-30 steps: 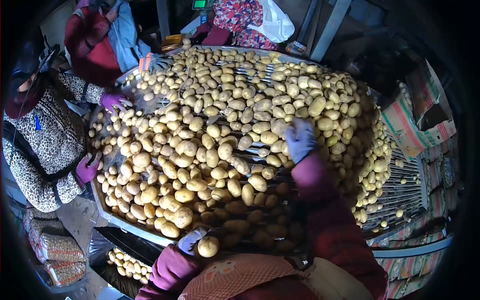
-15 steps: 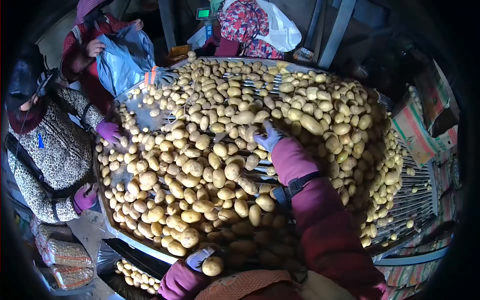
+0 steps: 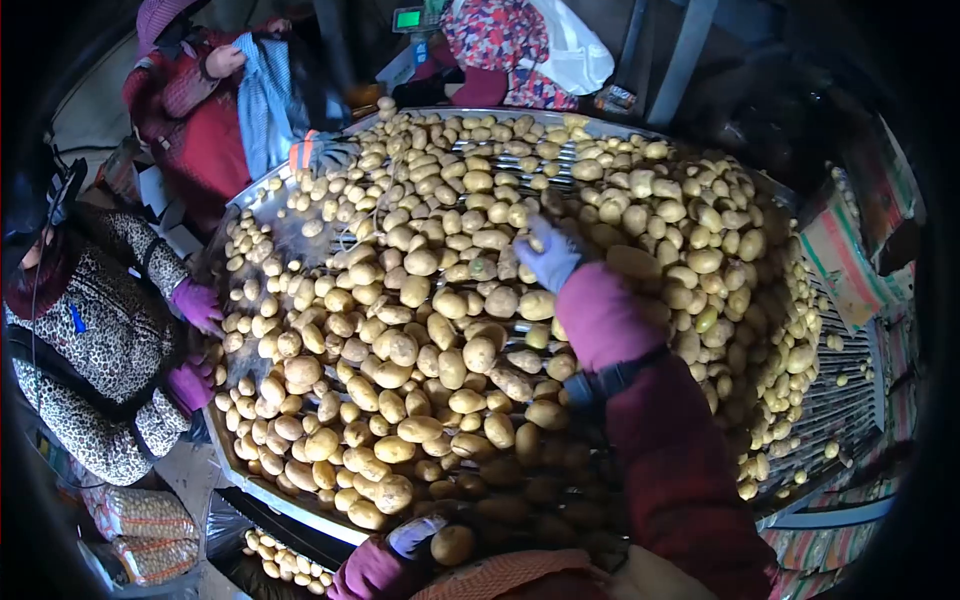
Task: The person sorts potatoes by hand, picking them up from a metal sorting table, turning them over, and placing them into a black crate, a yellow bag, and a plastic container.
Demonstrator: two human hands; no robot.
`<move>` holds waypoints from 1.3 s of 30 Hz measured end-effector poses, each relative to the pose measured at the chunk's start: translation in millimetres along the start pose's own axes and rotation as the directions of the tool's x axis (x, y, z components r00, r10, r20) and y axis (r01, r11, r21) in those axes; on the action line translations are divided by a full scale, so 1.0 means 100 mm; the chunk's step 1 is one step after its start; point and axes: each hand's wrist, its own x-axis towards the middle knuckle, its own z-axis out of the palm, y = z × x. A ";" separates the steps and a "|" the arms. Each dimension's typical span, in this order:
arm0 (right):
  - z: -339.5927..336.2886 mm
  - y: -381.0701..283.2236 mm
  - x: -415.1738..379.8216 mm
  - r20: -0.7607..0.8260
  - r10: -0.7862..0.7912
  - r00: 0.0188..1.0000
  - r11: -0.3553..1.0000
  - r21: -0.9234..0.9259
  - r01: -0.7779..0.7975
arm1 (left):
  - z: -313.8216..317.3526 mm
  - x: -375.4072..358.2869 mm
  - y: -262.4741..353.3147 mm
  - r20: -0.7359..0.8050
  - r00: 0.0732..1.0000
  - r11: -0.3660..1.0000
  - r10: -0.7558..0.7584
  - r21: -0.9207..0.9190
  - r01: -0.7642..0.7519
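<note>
Potatoes of many sizes cover a metal-rimmed, slatted sorting table. My right hand, in a lilac glove, is over the middle of the heap with its fingers apart and nothing seen in them. Under and beside it lie potatoes; what its palm touches is hidden. Close to my body at the near rim, my left hand, also gloved, is closed against one large round potato. Its fingers are partly hidden. A higher pile of potatoes lies to the right of my right arm.
At left, a co-worker in a leopard-print jacket has purple gloves at the rim. Another person holds a blue sack. Bare metal slats show at right, near striped cartons. Filled mesh bags stand lower left.
My right hand has lifted slightly off the potatoes it was touching. The leopard-print co-worker's lower hand has come to the rim. The blue sack has swung right. The view has shifted a little.
</note>
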 end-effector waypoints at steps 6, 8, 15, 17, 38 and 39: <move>0.14 -0.02 0.22 0.214 0.106 0.971 0.742 -0.667 0.066 | -0.02 -0.01 0.10 -0.039 0.999 0.999 -0.033 -0.021 0.032; 0.11 0.20 0.27 0.244 0.232 0.942 0.843 -0.534 -0.070 | -0.02 0.02 0.12 -0.039 0.999 0.999 -0.037 -0.025 0.036; 0.02 -0.12 0.09 0.556 -0.105 0.824 0.994 0.089 0.067 | -0.01 0.03 0.14 -0.034 0.999 0.999 -0.029 -0.026 0.028; 0.13 -0.46 0.08 0.260 -0.156 0.953 0.979 -0.087 0.184 | 0.01 -0.03 0.07 -0.026 0.999 0.999 -0.024 -0.024 0.023; 0.79 0.07 -0.01 0.262 0.065 0.963 0.972 -0.236 -0.002 | 0.02 0.04 0.05 -0.038 0.990 0.988 0.135 -0.071 -0.137; 0.83 0.10 -0.01 0.218 0.049 0.975 0.984 -0.179 -0.010 | 0.02 0.05 0.05 -0.043 0.990 0.988 0.135 -0.074 -0.138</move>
